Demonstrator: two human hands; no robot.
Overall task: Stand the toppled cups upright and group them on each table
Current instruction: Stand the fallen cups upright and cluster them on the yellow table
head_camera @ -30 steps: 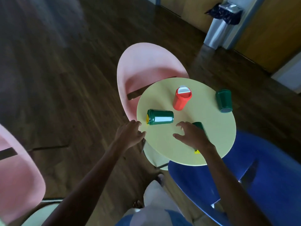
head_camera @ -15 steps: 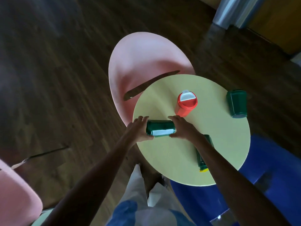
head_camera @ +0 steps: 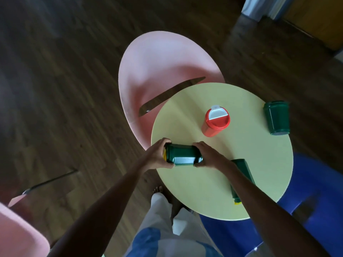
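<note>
Lying sideways, green cup (head_camera: 182, 154) sits between left hand (head_camera: 157, 155) and right hand (head_camera: 210, 157).

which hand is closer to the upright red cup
Right. The right hand grips the toppled green cup at the end nearest the red cup; the left hand grips its other end, by the edge of the table, farther away.

bare forearms (head_camera: 111, 201) — pale, loose trousers (head_camera: 161, 208), perhaps a blue top (head_camera: 146, 242) — one bare foot (head_camera: 157, 189).
</note>
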